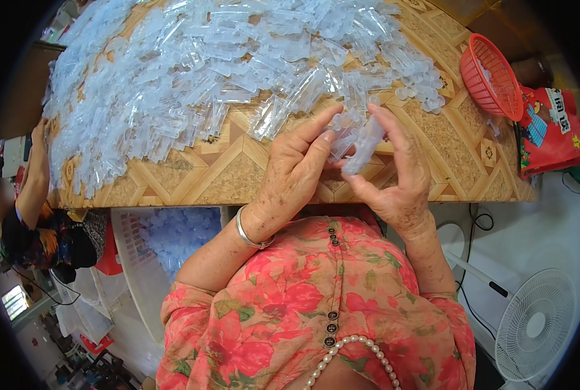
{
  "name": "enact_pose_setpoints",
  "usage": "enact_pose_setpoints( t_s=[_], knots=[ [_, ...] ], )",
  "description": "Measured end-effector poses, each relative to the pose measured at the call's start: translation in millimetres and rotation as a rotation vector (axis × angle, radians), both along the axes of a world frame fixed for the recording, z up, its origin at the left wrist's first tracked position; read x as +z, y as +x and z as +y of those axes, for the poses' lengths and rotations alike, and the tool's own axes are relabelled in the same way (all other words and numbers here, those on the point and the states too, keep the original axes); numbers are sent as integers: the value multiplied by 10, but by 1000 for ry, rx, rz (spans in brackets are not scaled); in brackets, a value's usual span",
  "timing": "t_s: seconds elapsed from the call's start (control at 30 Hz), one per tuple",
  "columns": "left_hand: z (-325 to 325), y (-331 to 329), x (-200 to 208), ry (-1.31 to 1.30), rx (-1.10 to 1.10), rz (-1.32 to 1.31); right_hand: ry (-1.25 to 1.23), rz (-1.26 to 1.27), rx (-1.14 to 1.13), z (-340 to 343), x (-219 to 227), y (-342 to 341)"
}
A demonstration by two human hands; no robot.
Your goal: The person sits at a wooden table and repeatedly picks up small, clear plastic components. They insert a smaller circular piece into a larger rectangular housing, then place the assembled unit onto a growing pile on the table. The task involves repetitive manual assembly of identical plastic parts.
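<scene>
Over the table's near edge, my left hand (296,156) is closed, thumb and fingers pinching a small clear plastic piece (345,123). Facing it, my right hand (404,172) holds a frosted, see-through plastic piece (366,144) between its thumb and fingertips. The two pieces are close together and overlap in view; I cannot tell whether they are joined. Just beyond my fingers begins a wide heap of clear, flat plastic pieces (205,71), spread across the table (238,162). Some of them have rounded ends.
A red plastic basket (491,78) stands at the table's right, beside a red printed bag (550,130). Below the table, a white crate (137,260) holds bluish plastic pieces. A white fan (536,323) stands lower right. Another person's arm (36,175) reaches the table's left edge.
</scene>
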State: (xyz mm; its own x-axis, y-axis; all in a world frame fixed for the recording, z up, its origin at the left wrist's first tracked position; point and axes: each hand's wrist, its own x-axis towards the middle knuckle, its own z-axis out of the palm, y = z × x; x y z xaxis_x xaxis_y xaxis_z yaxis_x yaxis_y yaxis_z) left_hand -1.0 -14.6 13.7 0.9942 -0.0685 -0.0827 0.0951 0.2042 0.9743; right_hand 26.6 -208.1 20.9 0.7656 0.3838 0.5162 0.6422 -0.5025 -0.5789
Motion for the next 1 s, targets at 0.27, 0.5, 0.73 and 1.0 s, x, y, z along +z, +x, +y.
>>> enact_pose_setpoints(
  t_s=[0.27, 0.5, 0.73, 1.0],
  knots=[
    [-16, -7, 49, -314, -68, 95, 61, 52, 20, 73, -48, -10],
    [-33, -4, 100, -413, -163, 100, 108, 191, -5, 69, -57, -30],
    [-41, -22, 73, -425, -169, 117, 163, 193, 31, 52, -77, -26],
    [-10, -26, 67, -343, -191, 96, 143, 191, 50, 46, -67, -27]
  ],
)
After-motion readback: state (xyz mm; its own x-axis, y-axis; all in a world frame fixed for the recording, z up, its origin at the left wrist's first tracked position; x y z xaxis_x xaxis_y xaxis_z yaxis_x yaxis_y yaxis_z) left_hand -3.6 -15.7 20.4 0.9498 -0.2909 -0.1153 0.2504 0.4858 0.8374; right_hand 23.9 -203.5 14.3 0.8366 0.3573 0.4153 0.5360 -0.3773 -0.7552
